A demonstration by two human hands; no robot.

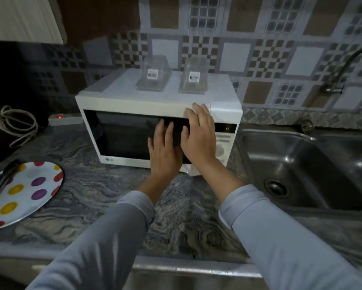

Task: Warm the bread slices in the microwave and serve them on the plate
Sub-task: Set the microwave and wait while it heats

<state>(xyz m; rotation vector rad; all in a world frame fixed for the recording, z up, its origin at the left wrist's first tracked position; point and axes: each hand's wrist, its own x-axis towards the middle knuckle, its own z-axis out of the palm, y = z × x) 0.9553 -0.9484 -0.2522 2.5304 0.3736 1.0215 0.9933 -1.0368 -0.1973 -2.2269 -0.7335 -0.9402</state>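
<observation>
A white microwave (134,105) stands on the counter with its dark door closed. My left hand (165,151) lies flat against the right part of the door, fingers spread. My right hand (199,137) also presses flat on the door's right edge, its fingertips reaching the top frame beside the control panel (225,143). A white plate with coloured dots (29,191) sits at the left of the counter, with dark tongs (2,181) resting on it. No bread is visible; the microwave's inside is too dark to see.
Two clear plastic containers (154,75) (193,79) stand on top of the microwave. A steel sink (305,170) with a tap (343,68) lies to the right. A power strip (65,118) and a coiled cable (16,124) are at the back left.
</observation>
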